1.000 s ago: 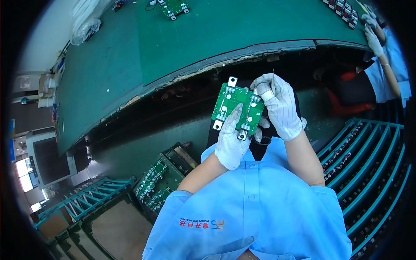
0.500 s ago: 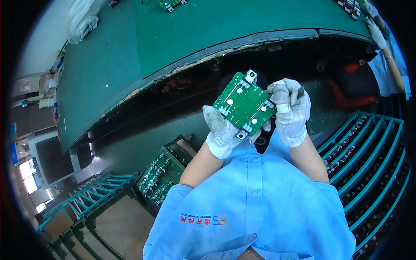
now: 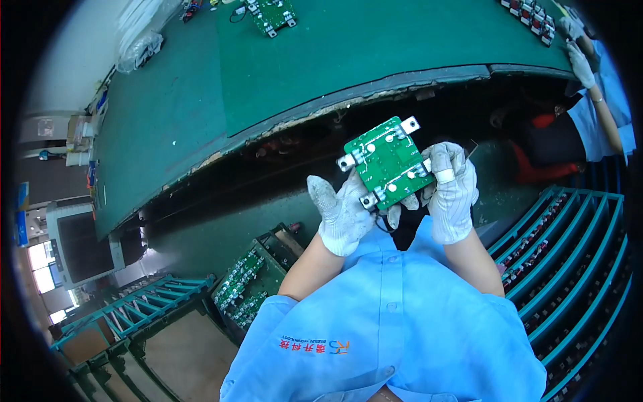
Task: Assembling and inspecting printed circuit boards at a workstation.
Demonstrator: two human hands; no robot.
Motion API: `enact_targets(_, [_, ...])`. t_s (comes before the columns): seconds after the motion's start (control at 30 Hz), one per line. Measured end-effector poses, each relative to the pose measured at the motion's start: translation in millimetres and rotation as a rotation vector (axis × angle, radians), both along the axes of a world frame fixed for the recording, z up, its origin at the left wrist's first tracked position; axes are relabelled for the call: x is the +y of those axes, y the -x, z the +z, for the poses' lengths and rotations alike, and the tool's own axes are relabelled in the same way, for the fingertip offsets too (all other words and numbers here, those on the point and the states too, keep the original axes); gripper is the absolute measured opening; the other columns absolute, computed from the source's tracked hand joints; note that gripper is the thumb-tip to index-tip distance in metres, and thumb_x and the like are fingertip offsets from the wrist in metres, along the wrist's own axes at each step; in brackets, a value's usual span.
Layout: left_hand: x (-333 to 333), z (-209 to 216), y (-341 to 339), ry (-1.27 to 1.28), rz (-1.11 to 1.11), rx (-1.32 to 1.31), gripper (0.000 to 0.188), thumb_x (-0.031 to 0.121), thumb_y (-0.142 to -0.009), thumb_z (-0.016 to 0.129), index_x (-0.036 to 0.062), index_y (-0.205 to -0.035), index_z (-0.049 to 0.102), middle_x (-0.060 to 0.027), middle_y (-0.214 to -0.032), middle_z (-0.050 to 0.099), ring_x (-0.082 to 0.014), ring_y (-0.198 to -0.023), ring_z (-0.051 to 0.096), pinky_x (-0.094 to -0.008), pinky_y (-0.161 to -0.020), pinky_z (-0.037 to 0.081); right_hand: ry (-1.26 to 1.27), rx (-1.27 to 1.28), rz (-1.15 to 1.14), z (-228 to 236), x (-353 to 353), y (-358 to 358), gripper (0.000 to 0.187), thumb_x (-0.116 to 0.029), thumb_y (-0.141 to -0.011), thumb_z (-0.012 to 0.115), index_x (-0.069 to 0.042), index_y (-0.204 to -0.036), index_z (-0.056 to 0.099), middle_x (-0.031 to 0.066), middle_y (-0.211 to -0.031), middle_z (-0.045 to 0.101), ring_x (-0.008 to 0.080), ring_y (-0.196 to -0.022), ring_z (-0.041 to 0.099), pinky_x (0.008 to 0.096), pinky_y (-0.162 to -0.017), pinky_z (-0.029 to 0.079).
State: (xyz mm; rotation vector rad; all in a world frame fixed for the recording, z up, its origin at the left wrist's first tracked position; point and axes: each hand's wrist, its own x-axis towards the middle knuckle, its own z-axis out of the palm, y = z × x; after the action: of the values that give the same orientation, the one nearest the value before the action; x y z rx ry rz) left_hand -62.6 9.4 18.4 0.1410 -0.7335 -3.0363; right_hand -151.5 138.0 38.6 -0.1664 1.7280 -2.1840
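A green circuit board (image 3: 394, 167) with white round posts and metal terminals at its corners is held up in front of my body, tilted. My left hand (image 3: 343, 213), in a white glove, supports its lower left side; the fingers go behind the board and the thumb sticks out, apart from it. The gloved right hand (image 3: 453, 191) pinches the board's right edge near a metal terminal. From that same hand juts a thin metal tip (image 3: 474, 149); the rest of it is hidden in the glove.
Ahead is a green-topped table (image 3: 321, 74) with a worn edge, bearing another circuit board (image 3: 270, 15). More boards fill a crate (image 3: 242, 281) at left. A teal slotted rack (image 3: 569, 268) stands at right. Another person's gloved hand (image 3: 580, 65) is at the table's far right.
The circuit board has turned in my hands and its terminals now point differently. My right hand has dropped slightly. The view has shifted, showing more of the table's far side.
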Motion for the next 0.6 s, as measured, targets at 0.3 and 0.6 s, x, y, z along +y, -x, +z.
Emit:
enact_targets(0.3, [-2.4, -0.4, 12.1, 0.352, 0.145, 0.014, 0.095, 0.061, -0.076, 0.061, -0.0007, -0.138, 0.026, -0.0253, -0.121, 0.051, -0.0342, -0.087, 0.063, -0.0352, -0.067, 0.054, 0.279, -0.308, -0.102, -4.0, -3.0, -10.3, 0.024, -0.025, -0.092, 0.051, -0.002, -0.091, 0.048, 0.0046, -0.066, 0.049, 0.0082, -0.04, 0.044, 0.0193, -0.031, 0.035])
enact_targets(0.6, [-0.6, -1.5, 7.2, 0.041, 0.406, -0.05, 0.044, 0.033, -0.094, 0.043, 0.0004, -0.123, 0.04, -0.0147, -0.095, 0.06, -0.0235, -0.074, 0.061, -0.0317, -0.066, 0.05, 0.353, -0.379, 0.097, 7.4, -9.9, -39.9, 0.017, -0.024, -0.095, 0.051, -0.009, -0.091, 0.046, 0.0006, -0.073, 0.048, 0.0054, -0.056, 0.046, 0.0176, -0.047, 0.039])
